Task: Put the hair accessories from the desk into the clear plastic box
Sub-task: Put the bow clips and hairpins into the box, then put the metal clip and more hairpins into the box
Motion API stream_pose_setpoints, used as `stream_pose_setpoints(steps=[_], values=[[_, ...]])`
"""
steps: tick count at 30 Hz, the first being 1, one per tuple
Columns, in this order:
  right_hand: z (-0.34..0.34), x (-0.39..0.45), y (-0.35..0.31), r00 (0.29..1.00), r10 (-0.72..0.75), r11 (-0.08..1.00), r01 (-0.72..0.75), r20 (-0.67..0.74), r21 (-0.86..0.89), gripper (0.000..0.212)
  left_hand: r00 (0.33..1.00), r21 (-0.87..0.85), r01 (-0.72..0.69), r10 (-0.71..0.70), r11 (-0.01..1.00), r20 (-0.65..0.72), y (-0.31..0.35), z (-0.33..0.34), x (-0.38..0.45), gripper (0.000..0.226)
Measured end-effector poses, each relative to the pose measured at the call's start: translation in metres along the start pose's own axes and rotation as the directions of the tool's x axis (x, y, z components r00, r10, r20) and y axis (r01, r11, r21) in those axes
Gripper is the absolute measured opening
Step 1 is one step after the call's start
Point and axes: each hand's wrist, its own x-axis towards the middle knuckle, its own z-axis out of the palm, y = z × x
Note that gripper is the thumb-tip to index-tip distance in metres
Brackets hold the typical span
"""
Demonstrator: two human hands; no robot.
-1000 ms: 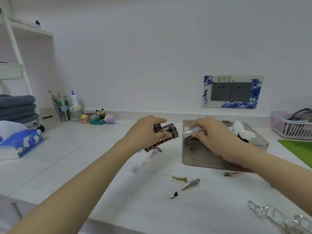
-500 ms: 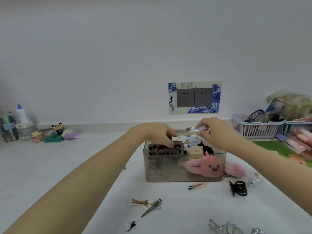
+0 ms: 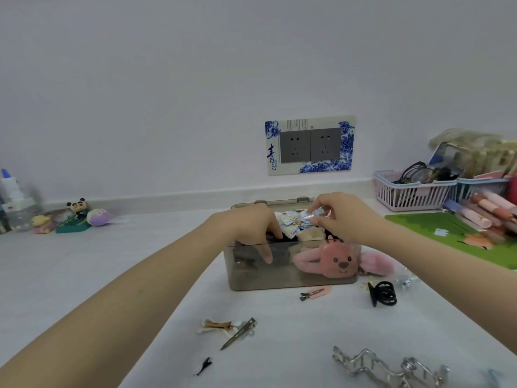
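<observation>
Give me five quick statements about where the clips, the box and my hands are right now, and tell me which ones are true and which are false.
1. The black claw clip lies on the desk to the right of the clear plastic box. True.
2. The pink plush animal hair accessory lies on the desk in front of the box. False: it is inside the box, against its front wall.
3. The right hand pinches a small clear clip above the box. True.
4. The left hand rests flat on the desk. False: its fingers reach down into the box.
5. The big silver metal claw clip is in the box. False: it lies on the desk, near the front edge.
</observation>
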Motion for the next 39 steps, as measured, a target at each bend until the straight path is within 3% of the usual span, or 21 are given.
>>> stream_pose_setpoints(steps=[6,10,15,19,21,24,28,35,39], values=[[-0.001,0.0,0.003,0.999,-0.034,0.999,0.034,-0.005,-0.001,0.023,1.0,-0.032,0.023,-0.023,0.999,0.002,-0.006,0.006,0.003,0.053],[0.0,0.0,0.004,0.999,-0.045,0.999,0.045,-0.028,0.016,0.022,0.998,-0.166,0.037,-0.044,0.985,-0.038,-0.006,0.007,0.001,0.047],[-0.008,-0.007,0.004,0.987,-0.07,0.997,0.075,-0.143,0.03,0.02,0.975,-0.408,-0.008,-0.083,0.913,-0.206,0.004,-0.001,-0.015,0.023],[-0.022,-0.022,-0.005,0.96,-0.035,0.992,0.068,-0.279,0.108,0.02,0.907,-0.439,-0.106,-0.093,0.892,-0.41,0.032,-0.005,-0.037,0.01],[-0.029,-0.035,-0.007,0.959,-0.018,0.991,0.055,-0.283,0.122,0.02,0.89,-0.451,-0.178,-0.054,0.875,-0.454,0.05,-0.003,-0.05,0.008],[-0.031,-0.06,-0.006,0.977,-0.005,0.996,0.025,-0.213,0.091,0.017,0.946,-0.473,-0.237,0.092,0.849,-0.31,0.078,0.007,-0.071,0.005],[-0.025,-0.098,-0.001,0.993,0.016,0.998,-0.008,-0.113,0.066,0.016,0.967,-0.47,-0.256,0.217,0.845,-0.137,0.109,0.031,-0.086,0.024],[-0.023,-0.148,0.014,0.995,0.077,0.991,-0.07,-0.057,0.114,0.009,0.944,-0.506,-0.32,0.311,0.801,-0.105,0.146,0.063,-0.092,0.05],[-0.026,-0.162,0.017,0.993,0.099,0.985,-0.089,-0.064,0.149,0.008,0.936,-0.524,-0.351,0.311,0.776,-0.167,0.155,0.068,-0.092,0.037]])
